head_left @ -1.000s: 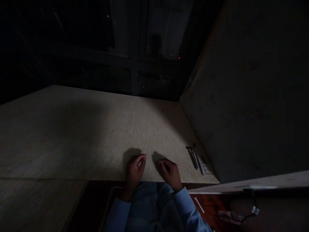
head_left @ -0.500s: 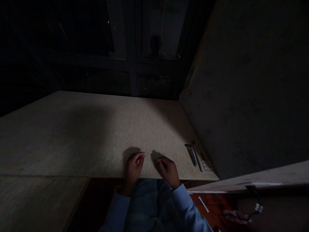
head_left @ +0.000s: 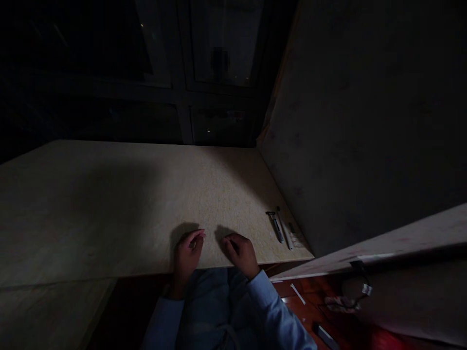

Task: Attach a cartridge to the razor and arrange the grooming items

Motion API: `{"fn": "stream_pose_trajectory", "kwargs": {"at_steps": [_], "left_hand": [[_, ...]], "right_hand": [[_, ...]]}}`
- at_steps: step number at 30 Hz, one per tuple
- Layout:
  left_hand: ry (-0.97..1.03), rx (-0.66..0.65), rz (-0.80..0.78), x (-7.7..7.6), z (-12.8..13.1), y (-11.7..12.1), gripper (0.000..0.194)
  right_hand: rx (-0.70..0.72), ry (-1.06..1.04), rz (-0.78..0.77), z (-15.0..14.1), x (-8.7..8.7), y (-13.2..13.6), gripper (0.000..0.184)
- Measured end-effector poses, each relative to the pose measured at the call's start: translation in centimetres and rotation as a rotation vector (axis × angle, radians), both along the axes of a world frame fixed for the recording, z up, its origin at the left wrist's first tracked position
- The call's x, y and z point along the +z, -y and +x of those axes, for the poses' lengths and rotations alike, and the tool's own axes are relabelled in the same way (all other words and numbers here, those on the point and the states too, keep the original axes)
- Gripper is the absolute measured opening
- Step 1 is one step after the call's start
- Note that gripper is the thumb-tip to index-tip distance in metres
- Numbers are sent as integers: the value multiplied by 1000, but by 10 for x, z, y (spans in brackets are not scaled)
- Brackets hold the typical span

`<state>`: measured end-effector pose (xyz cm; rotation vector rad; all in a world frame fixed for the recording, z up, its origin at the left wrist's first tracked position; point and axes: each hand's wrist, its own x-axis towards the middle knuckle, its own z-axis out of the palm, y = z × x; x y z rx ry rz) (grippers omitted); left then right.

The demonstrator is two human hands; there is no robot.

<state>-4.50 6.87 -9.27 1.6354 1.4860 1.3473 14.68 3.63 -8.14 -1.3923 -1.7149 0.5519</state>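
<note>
The view swings right while the left hand (head_left: 187, 254) and right hand (head_left: 243, 253) stay half-curled, seemingly empty, at the pale marbled tabletop (head_left: 204, 189), leaving the grey T-headed razor (head_left: 276, 228) and thin pale-handled toothbrush (head_left: 285, 231) untouched rightward.

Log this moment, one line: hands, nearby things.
left hand: curled, nothing visibly held | right hand: likewise | counter: razor-like tool and slim stick near wall, right of right hand

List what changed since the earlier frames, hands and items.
Only the view shifted: the scene sits further left, and more of a dark object on the floor shows. Nothing was visibly grasped or released. Left hand and right hand stay curled over the table; the razor and toothbrush stay put.
</note>
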Motion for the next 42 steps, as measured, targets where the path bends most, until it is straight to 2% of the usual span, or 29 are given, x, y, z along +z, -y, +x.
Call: {"fn": "stream_pose_trajectory", "kwargs": {"at_steps": [6,13,23,42], "left_hand": [[-17,-12,-8,-3,-3,-4,22],[-14,12,-15,-6,-1,-4,29],[38,15,-10,4,3,2,25],[48,8,-29,4,3,2,24]], "right_hand": [[6,31,14,0,1,-2,37],[15,10,0,2,0,-1,36],[22,-10,-32,3,3,3,34],[22,-9,-37,3,4,3,34]]}}
